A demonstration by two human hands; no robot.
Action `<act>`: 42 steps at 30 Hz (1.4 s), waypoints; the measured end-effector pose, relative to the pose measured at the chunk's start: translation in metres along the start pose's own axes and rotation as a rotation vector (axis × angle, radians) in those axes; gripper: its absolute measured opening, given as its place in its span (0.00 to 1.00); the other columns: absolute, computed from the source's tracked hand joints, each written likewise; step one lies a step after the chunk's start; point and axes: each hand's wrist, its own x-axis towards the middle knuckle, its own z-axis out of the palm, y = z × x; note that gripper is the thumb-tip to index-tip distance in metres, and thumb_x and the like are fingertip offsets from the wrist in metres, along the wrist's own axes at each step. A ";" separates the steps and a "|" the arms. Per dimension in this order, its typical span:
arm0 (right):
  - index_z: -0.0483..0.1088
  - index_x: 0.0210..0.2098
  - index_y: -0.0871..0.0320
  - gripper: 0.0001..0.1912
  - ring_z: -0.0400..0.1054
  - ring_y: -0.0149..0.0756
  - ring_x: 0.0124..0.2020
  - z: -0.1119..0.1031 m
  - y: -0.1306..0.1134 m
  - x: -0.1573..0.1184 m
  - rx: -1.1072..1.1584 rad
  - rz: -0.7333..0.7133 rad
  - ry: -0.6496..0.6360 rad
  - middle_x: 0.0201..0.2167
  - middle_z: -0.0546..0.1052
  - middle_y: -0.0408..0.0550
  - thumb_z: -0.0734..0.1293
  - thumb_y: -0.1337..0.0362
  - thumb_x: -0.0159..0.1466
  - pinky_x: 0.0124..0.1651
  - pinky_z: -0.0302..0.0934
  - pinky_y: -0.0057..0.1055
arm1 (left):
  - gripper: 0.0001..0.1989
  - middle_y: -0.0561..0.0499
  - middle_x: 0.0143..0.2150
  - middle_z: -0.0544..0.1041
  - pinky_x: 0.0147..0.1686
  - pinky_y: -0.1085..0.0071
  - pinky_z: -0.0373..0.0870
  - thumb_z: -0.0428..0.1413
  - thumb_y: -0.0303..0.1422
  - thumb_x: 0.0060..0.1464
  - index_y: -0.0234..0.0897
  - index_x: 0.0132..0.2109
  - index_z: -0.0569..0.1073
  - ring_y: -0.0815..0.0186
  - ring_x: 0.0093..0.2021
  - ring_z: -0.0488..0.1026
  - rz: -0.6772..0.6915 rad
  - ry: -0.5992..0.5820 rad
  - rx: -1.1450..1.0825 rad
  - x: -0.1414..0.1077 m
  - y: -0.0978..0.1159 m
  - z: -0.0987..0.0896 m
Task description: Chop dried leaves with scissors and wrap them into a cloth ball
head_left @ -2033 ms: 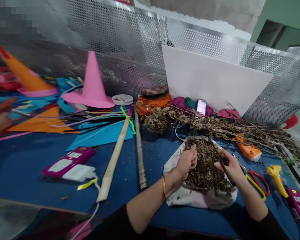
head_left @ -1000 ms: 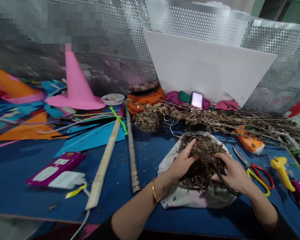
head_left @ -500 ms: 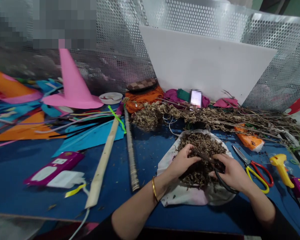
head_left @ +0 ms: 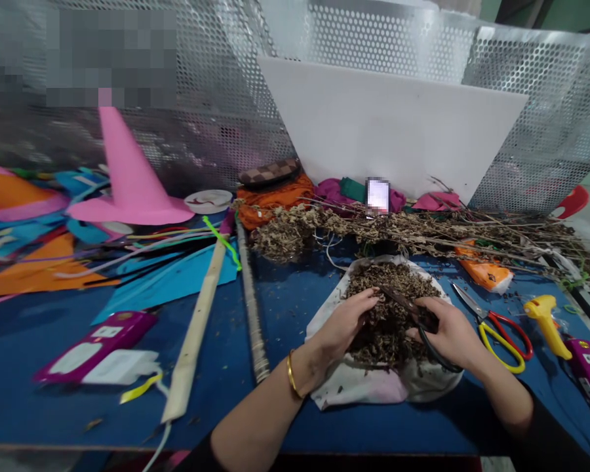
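My right hand (head_left: 447,331) is closed around dark-handled scissors (head_left: 398,300), whose blades point up and to the left. Across from the blade tips, my left hand (head_left: 347,321) has thumb and fingers drawn together; whatever sits between them is too small to name. Both hands are over a heap of crumbled dried plant bits (head_left: 398,278). The heap lies on a white cloth or bag (head_left: 358,387) spread on the blue table (head_left: 221,367).
Dried stalks (head_left: 423,226) run along the back. On the right lie red-and-yellow-handled scissors (head_left: 501,334), an orange packet (head_left: 486,272) and a yellow glue gun (head_left: 545,321). To the left are a wooden stick (head_left: 196,328), a purple power strip (head_left: 98,347) and a pink cone hat (head_left: 130,177).
My left fingers have come closer together and the hand has drawn back slightly. The scissors stay in my right hand over the heap. The whole view has shifted a little.
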 end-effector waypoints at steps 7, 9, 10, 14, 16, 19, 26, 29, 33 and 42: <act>0.65 0.51 0.52 0.26 0.67 0.37 0.38 -0.008 -0.006 -0.002 -0.027 0.013 -0.061 0.42 0.71 0.46 0.71 0.57 0.54 0.38 0.57 0.30 | 0.21 0.50 0.38 0.78 0.46 0.68 0.67 0.64 0.35 0.44 0.36 0.47 0.73 0.63 0.41 0.74 0.124 -0.116 -0.011 -0.001 0.010 0.008; 0.64 0.52 0.52 0.28 0.66 0.37 0.38 -0.009 -0.007 -0.002 -0.047 0.005 -0.090 0.42 0.70 0.47 0.71 0.56 0.54 0.38 0.57 0.30 | 0.20 0.53 0.35 0.77 0.42 0.72 0.66 0.65 0.35 0.43 0.38 0.45 0.71 0.66 0.38 0.73 0.153 -0.047 -0.005 0.000 0.010 0.008; 0.64 0.52 0.52 0.28 0.66 0.37 0.38 -0.009 -0.007 -0.002 -0.052 0.003 -0.098 0.42 0.70 0.47 0.71 0.55 0.54 0.38 0.57 0.30 | 0.19 0.54 0.33 0.76 0.40 0.73 0.66 0.65 0.35 0.43 0.38 0.43 0.70 0.68 0.36 0.73 0.160 -0.025 -0.001 0.000 0.009 0.007; 0.64 0.52 0.53 0.26 0.66 0.36 0.37 -0.006 -0.006 -0.001 -0.024 0.009 -0.106 0.41 0.69 0.47 0.71 0.55 0.55 0.38 0.57 0.29 | 0.17 0.54 0.30 0.75 0.36 0.73 0.64 0.65 0.35 0.41 0.36 0.36 0.69 0.69 0.31 0.71 0.150 -0.027 0.025 0.001 0.006 0.007; 0.65 0.51 0.53 0.26 0.66 0.36 0.36 -0.005 -0.006 -0.001 -0.005 0.007 -0.104 0.41 0.70 0.47 0.71 0.55 0.55 0.38 0.57 0.29 | 0.16 0.54 0.29 0.75 0.35 0.73 0.64 0.65 0.35 0.41 0.35 0.35 0.70 0.69 0.31 0.70 0.145 -0.044 0.053 0.000 0.005 0.009; 0.66 0.51 0.54 0.25 0.66 0.37 0.36 -0.003 -0.007 -0.001 0.011 -0.015 -0.110 0.40 0.70 0.47 0.70 0.54 0.57 0.37 0.57 0.29 | 0.13 0.53 0.30 0.75 0.36 0.74 0.63 0.64 0.35 0.41 0.34 0.33 0.72 0.69 0.32 0.69 0.161 -0.057 0.090 0.000 0.003 0.010; 0.70 0.40 0.55 0.08 0.67 0.36 0.35 0.002 -0.007 0.001 -0.012 -0.022 -0.107 0.34 0.73 0.46 0.66 0.65 0.59 0.36 0.57 0.27 | 0.12 0.56 0.24 0.70 0.29 0.76 0.59 0.64 0.33 0.38 0.35 0.29 0.70 0.72 0.27 0.64 0.136 0.015 0.111 0.002 0.001 0.011; 0.70 0.38 0.55 0.08 0.67 0.35 0.35 0.003 -0.007 0.001 -0.005 -0.022 -0.101 0.33 0.74 0.46 0.64 0.68 0.58 0.36 0.57 0.27 | 0.14 0.56 0.25 0.70 0.30 0.76 0.59 0.65 0.34 0.36 0.35 0.30 0.70 0.72 0.27 0.64 0.124 0.033 0.097 0.001 0.003 0.011; 0.71 0.37 0.56 0.07 0.67 0.35 0.34 0.003 -0.006 0.001 -0.008 -0.039 -0.093 0.32 0.74 0.46 0.64 0.67 0.58 0.35 0.56 0.27 | 0.15 0.57 0.25 0.70 0.29 0.75 0.59 0.66 0.35 0.36 0.35 0.31 0.70 0.72 0.27 0.64 0.114 0.030 0.098 0.001 0.006 0.012; 0.70 0.35 0.55 0.06 0.66 0.34 0.32 0.000 -0.007 0.000 -0.022 -0.058 -0.071 0.30 0.72 0.44 0.66 0.60 0.60 0.33 0.55 0.26 | 0.12 0.57 0.26 0.70 0.32 0.75 0.61 0.64 0.33 0.38 0.35 0.31 0.71 0.72 0.28 0.64 0.172 0.027 0.123 0.003 0.006 0.010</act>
